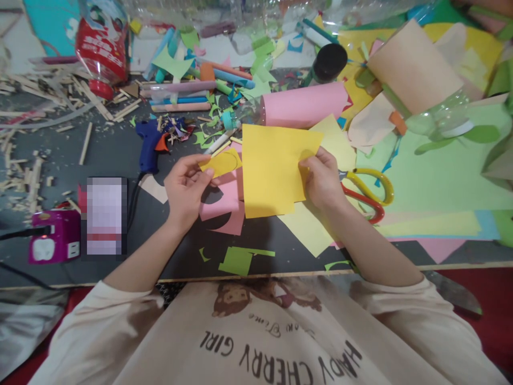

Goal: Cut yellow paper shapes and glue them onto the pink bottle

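Left hand (185, 187) pinches small yellow cutout (222, 162), long axis tilted up-right. Right hand (323, 179) pinches yellow sheet (272, 171) by its right edge, long axis near vertical, over dark tabletop (120, 155); scissors (366, 195) just right.

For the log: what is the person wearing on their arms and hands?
The left hand and right hand are bare: no gloves, rings or watch visible. Cream sleeves, ending near the elbows, belong to a cream top with dark printed lettering.
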The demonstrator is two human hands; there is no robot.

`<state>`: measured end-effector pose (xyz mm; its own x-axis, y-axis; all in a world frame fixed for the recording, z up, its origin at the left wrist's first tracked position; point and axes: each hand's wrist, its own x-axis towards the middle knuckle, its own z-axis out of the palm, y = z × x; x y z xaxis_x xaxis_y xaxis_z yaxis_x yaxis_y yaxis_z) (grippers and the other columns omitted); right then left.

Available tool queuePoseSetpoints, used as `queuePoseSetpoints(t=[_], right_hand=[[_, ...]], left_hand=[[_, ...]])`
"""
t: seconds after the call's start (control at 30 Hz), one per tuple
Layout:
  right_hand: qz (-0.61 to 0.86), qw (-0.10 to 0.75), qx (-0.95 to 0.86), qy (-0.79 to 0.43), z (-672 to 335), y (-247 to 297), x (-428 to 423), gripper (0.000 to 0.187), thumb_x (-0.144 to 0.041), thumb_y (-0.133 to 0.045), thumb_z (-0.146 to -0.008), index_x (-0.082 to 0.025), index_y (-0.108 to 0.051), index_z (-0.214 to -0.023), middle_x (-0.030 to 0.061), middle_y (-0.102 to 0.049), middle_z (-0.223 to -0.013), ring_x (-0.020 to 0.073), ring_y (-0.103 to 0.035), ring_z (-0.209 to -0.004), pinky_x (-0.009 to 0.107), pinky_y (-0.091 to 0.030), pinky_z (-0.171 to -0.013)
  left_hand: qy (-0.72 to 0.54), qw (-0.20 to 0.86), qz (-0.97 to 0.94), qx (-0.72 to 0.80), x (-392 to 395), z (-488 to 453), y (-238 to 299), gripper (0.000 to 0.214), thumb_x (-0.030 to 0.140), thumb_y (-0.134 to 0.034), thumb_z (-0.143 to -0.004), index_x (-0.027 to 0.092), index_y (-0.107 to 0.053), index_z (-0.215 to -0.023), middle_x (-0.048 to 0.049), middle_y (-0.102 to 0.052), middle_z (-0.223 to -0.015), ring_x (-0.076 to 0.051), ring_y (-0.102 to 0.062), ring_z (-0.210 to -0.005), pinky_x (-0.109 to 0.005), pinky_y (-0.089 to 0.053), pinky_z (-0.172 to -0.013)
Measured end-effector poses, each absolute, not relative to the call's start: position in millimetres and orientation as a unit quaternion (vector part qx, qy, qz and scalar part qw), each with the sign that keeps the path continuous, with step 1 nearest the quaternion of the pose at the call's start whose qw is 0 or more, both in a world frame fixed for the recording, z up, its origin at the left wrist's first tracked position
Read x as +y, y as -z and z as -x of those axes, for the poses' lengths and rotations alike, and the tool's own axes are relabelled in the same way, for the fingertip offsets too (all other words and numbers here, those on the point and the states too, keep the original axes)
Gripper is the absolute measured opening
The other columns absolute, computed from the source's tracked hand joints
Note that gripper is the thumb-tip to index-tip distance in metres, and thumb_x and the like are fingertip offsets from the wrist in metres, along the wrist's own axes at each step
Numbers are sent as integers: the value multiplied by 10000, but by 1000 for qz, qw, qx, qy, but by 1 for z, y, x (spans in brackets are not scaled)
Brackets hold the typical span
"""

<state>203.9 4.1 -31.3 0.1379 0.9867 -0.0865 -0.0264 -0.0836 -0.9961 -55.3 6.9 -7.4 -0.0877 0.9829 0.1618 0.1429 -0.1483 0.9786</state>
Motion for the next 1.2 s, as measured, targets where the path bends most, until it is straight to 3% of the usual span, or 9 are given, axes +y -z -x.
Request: queuePoseSetpoints(t=[0.23,0.6,0.9,1.2], right_hand=[[544,508,-444,-499,-206,31,5,217,-476,-599,-831,-267,-586,-886,14,-720,-936,248,-678,-1032,425,-569,-829],[525,554,-350,-544,-198,18,3,144,-344,-689,-727,-256,-623,-819,-2,-733,-883,262,-654,-1131,442,-554,-929],[531,553,-354,-536,-195,18,4,147,-347,-696,-712,-257,-619,-800,-15,-752,-878,248,-700,-997,414,-590,-804],[525,536,-363,-553,-189,12,-1,166,-235,-641,-668,-264,-635,-831,-28,-756,-857,244,-701,-1026,388,-595,-776]], left_hand=[[-509,483,-474,533,10,57,6,311,365,-784,-717,237,-673,-978,63,-596,-572,-108,-627,-466,-225,-571,-505],[-512,502,-452,530,12,57,7,281,318,-779,-705,219,-666,-943,72,-604,-570,-91,-624,-454,-180,-564,-484],[-515,505,-443,532,12,56,4,283,297,-789,-670,225,-693,-926,79,-604,-537,-98,-623,-424,-194,-565,-470],[-500,506,-459,531,8,54,-1,341,328,-786,-711,202,-643,-994,53,-652,-573,-126,-663,-470,-209,-580,-482]])
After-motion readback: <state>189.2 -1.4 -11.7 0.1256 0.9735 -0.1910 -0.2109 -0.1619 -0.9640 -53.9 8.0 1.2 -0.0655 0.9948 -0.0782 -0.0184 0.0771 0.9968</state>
